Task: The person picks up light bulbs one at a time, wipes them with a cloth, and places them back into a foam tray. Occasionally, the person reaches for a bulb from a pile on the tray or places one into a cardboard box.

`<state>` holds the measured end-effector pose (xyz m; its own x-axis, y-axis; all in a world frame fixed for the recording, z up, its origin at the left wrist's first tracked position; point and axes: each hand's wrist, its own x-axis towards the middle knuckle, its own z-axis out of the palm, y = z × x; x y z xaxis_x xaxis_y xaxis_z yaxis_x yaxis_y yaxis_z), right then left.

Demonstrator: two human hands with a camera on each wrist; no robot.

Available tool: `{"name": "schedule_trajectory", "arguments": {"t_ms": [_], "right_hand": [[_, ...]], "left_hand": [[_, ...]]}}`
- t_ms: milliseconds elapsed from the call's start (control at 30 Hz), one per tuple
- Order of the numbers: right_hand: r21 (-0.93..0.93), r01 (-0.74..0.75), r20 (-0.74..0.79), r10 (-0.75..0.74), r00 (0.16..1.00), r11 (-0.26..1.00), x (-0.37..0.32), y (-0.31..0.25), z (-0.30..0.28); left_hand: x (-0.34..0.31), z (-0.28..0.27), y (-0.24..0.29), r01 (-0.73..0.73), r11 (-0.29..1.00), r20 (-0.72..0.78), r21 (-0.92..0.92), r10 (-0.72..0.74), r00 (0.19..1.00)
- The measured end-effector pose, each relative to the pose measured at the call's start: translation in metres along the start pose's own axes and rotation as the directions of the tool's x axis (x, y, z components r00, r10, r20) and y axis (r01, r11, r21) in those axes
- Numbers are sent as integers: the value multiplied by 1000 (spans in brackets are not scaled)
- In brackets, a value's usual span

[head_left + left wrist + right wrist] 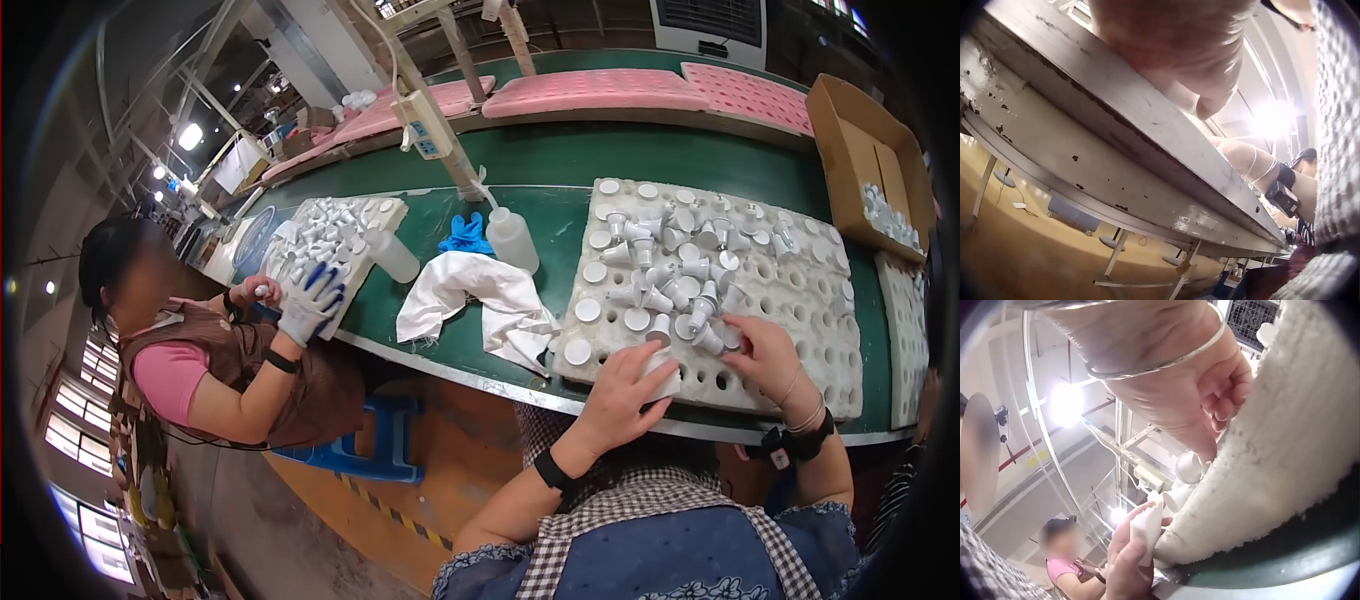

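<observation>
My left hand (625, 398) grips a small white block (662, 372) at the front edge of a pitted white board (800, 385); the right wrist view also shows the block (1147, 530) in the fingers. Small white and silvery cups (690, 270) with round tops lie heaped on the board, several upright in its holes. My right hand (775, 365) is bent over the board, fingertips at cups near its front; the fingers hide whether one is pinched. In the left wrist view, my left hand (1172, 44) is above the table edge, its fingertips mostly hidden.
Left of the board are a white cloth (455, 285), a squeeze bottle (512, 240) and a blue glove (465, 235). A person (220, 370) in gloves works at another cup-covered board (385, 215). A cardboard box (860, 140) and pink trays (590, 90) stand behind.
</observation>
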<state>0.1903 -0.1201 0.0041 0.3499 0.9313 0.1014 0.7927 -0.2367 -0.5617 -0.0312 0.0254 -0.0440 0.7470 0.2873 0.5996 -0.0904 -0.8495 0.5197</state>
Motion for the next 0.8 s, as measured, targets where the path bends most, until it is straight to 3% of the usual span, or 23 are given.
{"name": "schedule_trajectory", "arguments": {"t_ms": [67, 300, 367, 500, 567, 600, 667, 800], "right_hand": [[51, -65, -66, 68, 995, 997, -1, -2, 1], [18, -40, -161, 43, 986, 999, -3, 1, 8], [-98, 79, -211, -99, 972, 992, -2, 3, 10], [-165, 157, -275, -198, 941, 974, -7, 1, 11], [110, -62, -324, 95, 941, 992, -8, 19, 14], [112, -64, -328, 98, 940, 992, -9, 21, 16], [255, 67, -497, 71, 865, 965, -11, 24, 16], [440, -34, -389, 224, 894, 897, -28, 13, 17]], "left_hand": [[-1, 0, -1, -9, 1000, -10, -3, 9, 1000], [-5, 2, -2, -26, 1000, -42, -5, 26, 999], [-5, 3, -2, -32, 999, -50, -4, 32, 998], [-6, 2, -1, -22, 1000, -50, 23, 23, 998], [-7, 3, -1, -25, 999, -47, 24, 26, 999], [-6, 3, -1, -28, 999, -45, 37, 30, 999], [-5, 3, -1, -38, 998, -40, 47, 39, 998], [-6, 3, -2, -10, 1000, -70, -4, 9, 997]]}}
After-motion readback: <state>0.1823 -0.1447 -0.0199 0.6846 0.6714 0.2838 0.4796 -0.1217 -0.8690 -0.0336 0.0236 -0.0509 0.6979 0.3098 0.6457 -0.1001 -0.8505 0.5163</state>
